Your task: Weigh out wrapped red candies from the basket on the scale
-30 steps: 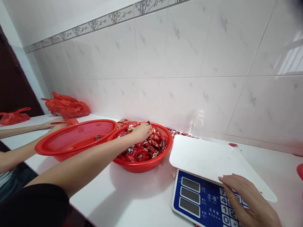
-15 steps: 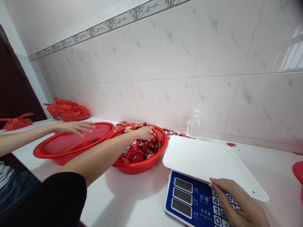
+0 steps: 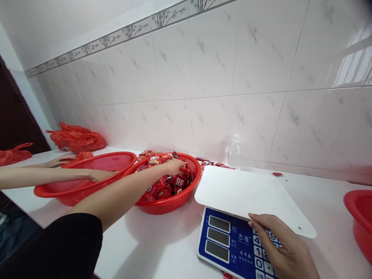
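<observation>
My left hand (image 3: pixel 174 167) reaches into a red plastic basket (image 3: pixel 167 207) full of red-wrapped snack packets (image 3: pixel 164 192). Its fingers are curled round a red packet on the right side of the pile, with the fingertips partly hidden. At the lower right, my right hand (image 3: pixel 279 240) pinches the near rim of a flat white tray (image 3: pixel 247 192), index finger above and thumb below. That tray lies on a blue digital scale (image 3: pixel 223 244), whose displays look blank. Part of the keypad is covered by my right hand.
Another person's hand (image 3: pixel 100 175) is inside a second red basket (image 3: pixel 55 190) at the left; their other hand (image 3: pixel 62 159) is behind it. Red plastic bags (image 3: pixel 77 137) stand by the wall. Another red container (image 3: pixel 360 217) is at the right edge.
The other person's near hand has gone down into the left basket. My left hand has stayed among the packets, its fingers more curled. My right hand keeps its place at the tray; the view has shifted slightly.
</observation>
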Demonstrator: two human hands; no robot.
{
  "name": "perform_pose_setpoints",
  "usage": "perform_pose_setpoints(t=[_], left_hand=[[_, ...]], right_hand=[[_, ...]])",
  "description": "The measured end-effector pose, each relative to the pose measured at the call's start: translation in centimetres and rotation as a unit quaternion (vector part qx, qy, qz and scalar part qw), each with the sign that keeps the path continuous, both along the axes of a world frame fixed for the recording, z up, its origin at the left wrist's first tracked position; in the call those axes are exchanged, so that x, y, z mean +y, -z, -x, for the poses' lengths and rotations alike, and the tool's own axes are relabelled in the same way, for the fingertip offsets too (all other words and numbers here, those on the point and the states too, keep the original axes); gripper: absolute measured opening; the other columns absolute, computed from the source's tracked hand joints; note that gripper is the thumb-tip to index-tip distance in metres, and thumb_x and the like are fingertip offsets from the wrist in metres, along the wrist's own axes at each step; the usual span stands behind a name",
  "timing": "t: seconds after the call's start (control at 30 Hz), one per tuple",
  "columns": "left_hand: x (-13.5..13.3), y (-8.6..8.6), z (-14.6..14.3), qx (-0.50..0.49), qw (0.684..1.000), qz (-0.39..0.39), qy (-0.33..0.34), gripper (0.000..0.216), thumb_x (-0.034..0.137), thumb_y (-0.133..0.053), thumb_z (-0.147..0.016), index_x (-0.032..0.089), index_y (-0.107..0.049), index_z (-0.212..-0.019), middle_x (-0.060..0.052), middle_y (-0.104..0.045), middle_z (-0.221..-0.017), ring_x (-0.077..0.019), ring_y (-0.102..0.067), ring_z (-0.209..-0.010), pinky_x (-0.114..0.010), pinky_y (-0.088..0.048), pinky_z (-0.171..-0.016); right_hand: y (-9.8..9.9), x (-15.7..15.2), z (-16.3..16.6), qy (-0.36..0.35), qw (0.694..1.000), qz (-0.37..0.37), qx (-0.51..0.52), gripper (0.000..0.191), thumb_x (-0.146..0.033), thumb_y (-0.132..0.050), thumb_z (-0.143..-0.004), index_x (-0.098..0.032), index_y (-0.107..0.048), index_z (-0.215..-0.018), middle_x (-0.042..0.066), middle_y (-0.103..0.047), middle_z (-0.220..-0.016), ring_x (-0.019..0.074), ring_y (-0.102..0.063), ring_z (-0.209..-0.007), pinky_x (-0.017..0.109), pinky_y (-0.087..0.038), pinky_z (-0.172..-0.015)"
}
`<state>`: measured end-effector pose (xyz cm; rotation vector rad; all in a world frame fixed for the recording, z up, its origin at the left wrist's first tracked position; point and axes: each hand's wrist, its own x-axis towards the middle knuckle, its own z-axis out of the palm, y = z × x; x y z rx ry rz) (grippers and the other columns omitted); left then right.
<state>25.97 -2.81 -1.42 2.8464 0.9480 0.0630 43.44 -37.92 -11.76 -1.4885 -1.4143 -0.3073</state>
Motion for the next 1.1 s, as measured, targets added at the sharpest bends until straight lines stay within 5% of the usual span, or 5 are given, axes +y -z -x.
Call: perform_pose_setpoints(t=[0.2, 0.4, 0.63, 0.8, 1.1], left_hand=[[-2.1, -3.9, -0.7, -0.076, 0.995, 0.072, -0.005, 0.025, 0.024, -0.063, -0.070, 0.020, -0.063, -0.094, -0.002, -0.067, -0.078, -0.0194, -0.061, -0.071, -0.028, -0.045, -0.065], [-5.9, -4.2, -2.3, -0.074, 0.972, 0.199, 0.105, 0.050, 0.042, -0.058, -0.081, 0.027, -0.050, -0.128, -0.005, -0.066, -0.112, -0.0172, -0.064, -0.092, -0.025, -0.048, -0.074], [-2.4, 0.2, -0.2, 0.030, 0.996, 0.068, 0.045, 0.060, 0.027, -0.073, -0.063, 0.022, -0.056, -0.120, -0.009, -0.066, -0.111, -0.0271, -0.061, -0.096, -0.035, -0.046, -0.083], [-2.3, 2.9, 0.5, 0.010, 0.998, 0.014, 0.054, 0.028, 0.012, -0.060, -0.068, 0.020, -0.064, -0.094, -0.008, -0.066, -0.104, -0.0267, -0.058, -0.097, -0.035, -0.044, -0.085], [-2.1, -1.1, 0.9, -0.082, 0.996, 0.017, 0.012, 0.024, 0.008, -0.059, -0.065, 0.019, -0.066, -0.085, 0.000, -0.067, -0.081, -0.0181, -0.059, -0.073, -0.025, -0.043, -0.067]], right_hand=[[0.0, -0.1, 0.0, 0.005, 1.000, 0.003, -0.007, 0.018, -0.032, -0.052, -0.091, -0.026, -0.065, -0.100, 0.003, -0.071, -0.089, 0.0178, -0.068, -0.079, 0.024, -0.057, -0.063], [0.2, -0.2, -0.2, 0.016, 1.000, 0.008, -0.008, 0.017, -0.032, -0.052, -0.091, -0.027, -0.064, -0.102, 0.002, -0.070, -0.090, 0.0168, -0.068, -0.081, 0.023, -0.058, -0.065], [0.1, 0.1, 0.0, 0.000, 1.000, 0.013, 0.025, 0.019, -0.034, -0.050, -0.091, -0.025, -0.065, -0.100, 0.005, -0.070, -0.091, 0.0188, -0.067, -0.080, 0.026, -0.057, -0.062], [0.1, 0.2, 0.3, 0.004, 0.999, -0.004, 0.054, 0.021, -0.036, -0.049, -0.091, -0.025, -0.067, -0.098, 0.004, -0.070, -0.089, 0.0188, -0.067, -0.079, 0.027, -0.056, -0.062], [0.1, 0.0, 0.1, -0.008, 1.000, -0.002, 0.030, 0.018, -0.031, -0.051, -0.091, -0.026, -0.065, -0.101, 0.003, -0.070, -0.089, 0.0179, -0.067, -0.079, 0.026, -0.055, -0.063]])
